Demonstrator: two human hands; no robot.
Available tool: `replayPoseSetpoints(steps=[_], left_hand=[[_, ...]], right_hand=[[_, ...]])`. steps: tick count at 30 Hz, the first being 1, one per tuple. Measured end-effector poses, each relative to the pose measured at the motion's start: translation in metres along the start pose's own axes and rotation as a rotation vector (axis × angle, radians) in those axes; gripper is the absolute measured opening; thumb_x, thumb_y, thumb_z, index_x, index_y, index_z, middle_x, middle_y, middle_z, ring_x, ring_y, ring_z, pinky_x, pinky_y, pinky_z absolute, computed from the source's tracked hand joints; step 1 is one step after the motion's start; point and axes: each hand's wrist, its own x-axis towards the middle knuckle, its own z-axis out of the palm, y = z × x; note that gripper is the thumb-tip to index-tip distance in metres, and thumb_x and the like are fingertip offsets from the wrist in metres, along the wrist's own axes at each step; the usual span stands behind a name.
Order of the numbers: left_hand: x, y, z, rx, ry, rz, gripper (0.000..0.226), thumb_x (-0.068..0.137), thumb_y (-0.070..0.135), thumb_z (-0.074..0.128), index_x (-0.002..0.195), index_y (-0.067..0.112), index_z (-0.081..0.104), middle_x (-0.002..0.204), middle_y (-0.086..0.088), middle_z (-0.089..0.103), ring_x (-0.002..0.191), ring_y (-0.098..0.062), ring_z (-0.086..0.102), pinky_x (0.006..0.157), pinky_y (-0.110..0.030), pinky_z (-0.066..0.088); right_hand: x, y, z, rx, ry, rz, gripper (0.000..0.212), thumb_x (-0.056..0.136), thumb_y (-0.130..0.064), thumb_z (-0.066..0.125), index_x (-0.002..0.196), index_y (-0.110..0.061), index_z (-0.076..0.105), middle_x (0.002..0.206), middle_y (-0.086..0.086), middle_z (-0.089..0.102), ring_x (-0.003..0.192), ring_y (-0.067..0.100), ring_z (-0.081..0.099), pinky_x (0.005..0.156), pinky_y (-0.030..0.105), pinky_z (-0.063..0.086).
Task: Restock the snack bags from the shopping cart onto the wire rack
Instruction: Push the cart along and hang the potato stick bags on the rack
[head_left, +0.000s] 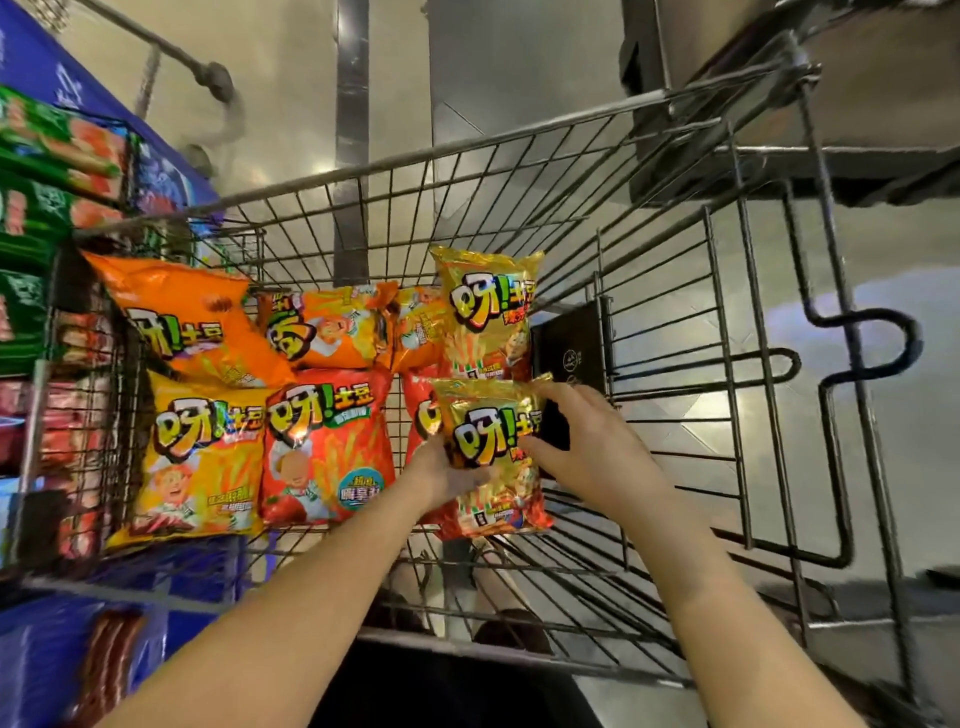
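Inside the wire shopping cart (467, 144), both hands hold one gold snack bag (493, 457) upright. The left hand (447, 470) grips its left edge, while the right hand (587, 441) has its thumb across the front and its fingers (545, 389) curled behind the upper right corner. A second gold bag (488, 312) stands just behind it beside a black box (569, 348), with a red bag (327, 452), a yellow bag (202, 457) and two orange bags (192, 317) filling the cart's left side. Beyond them is a wire rack (129, 156) of green and red packs.
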Motion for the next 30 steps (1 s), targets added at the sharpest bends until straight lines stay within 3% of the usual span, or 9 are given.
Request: replayPoseSetpoints(steps=[4, 9, 14, 20, 26, 30], left_hand=[[0.002, 0.005, 0.005, -0.104, -0.052, -0.034, 0.093, 0.079, 0.03, 0.089, 0.154, 0.012, 0.037, 0.153, -0.006, 0.051, 0.141, -0.026, 0.049, 0.116, -0.035, 0.038], [0.001, -0.001, 0.004, -0.134, -0.033, -0.023, 0.094, 0.08, 0.036, 0.087, 0.155, 0.011, 0.038, 0.155, -0.007, 0.05, 0.142, -0.027, 0.048, 0.114, -0.036, 0.039], [-0.007, -0.011, -0.005, -0.166, -0.047, 0.05, 0.066, 0.083, 0.038, 0.084, 0.139, 0.016, 0.057, 0.131, 0.001, 0.064, 0.116, -0.013, 0.056, 0.094, -0.025, 0.04], [-0.023, -0.02, -0.033, -0.258, -0.051, 0.098, 0.079, 0.063, 0.064, 0.086, 0.128, 0.031, 0.055, 0.126, 0.011, 0.064, 0.122, -0.015, 0.058, 0.107, -0.035, 0.043], [-0.031, -0.029, -0.075, -0.263, 0.03, 0.095, 0.114, 0.046, 0.085, 0.082, 0.142, 0.03, 0.054, 0.135, 0.007, 0.065, 0.124, -0.019, 0.06, 0.105, -0.037, 0.044], [-0.022, -0.042, -0.1, -0.313, 0.09, 0.033, 0.127, 0.04, 0.094, 0.077, 0.147, 0.03, 0.05, 0.143, 0.003, 0.06, 0.129, -0.024, 0.057, 0.114, -0.046, 0.042]], right_hand=[[0.005, 0.002, 0.004, 0.013, -0.016, 0.033, 0.064, 0.093, -0.044, 0.069, 0.15, -0.033, 0.042, 0.147, -0.002, 0.046, 0.132, 0.021, 0.05, 0.102, 0.041, 0.049], [0.002, 0.004, 0.003, 0.046, -0.015, 0.042, 0.064, 0.095, -0.042, 0.069, 0.151, -0.034, 0.041, 0.147, -0.003, 0.046, 0.13, 0.017, 0.05, 0.099, 0.034, 0.047], [0.006, 0.002, 0.001, 0.07, -0.011, 0.06, 0.063, 0.095, -0.043, 0.068, 0.151, -0.031, 0.041, 0.149, -0.003, 0.045, 0.13, 0.017, 0.051, 0.099, 0.036, 0.05], [0.016, -0.003, -0.005, 0.118, 0.007, 0.063, 0.062, 0.094, -0.045, 0.068, 0.149, -0.032, 0.043, 0.147, -0.003, 0.046, 0.134, 0.016, 0.049, 0.103, 0.038, 0.048], [0.033, -0.01, -0.002, 0.172, 0.01, 0.1, 0.057, 0.094, -0.041, 0.069, 0.146, -0.032, 0.046, 0.132, -0.006, 0.05, 0.127, 0.014, 0.052, 0.101, 0.034, 0.046], [0.058, -0.015, 0.009, 0.18, 0.004, 0.143, 0.058, 0.094, -0.042, 0.068, 0.146, -0.028, 0.045, 0.137, -0.001, 0.053, 0.124, 0.017, 0.054, 0.096, 0.03, 0.045]])
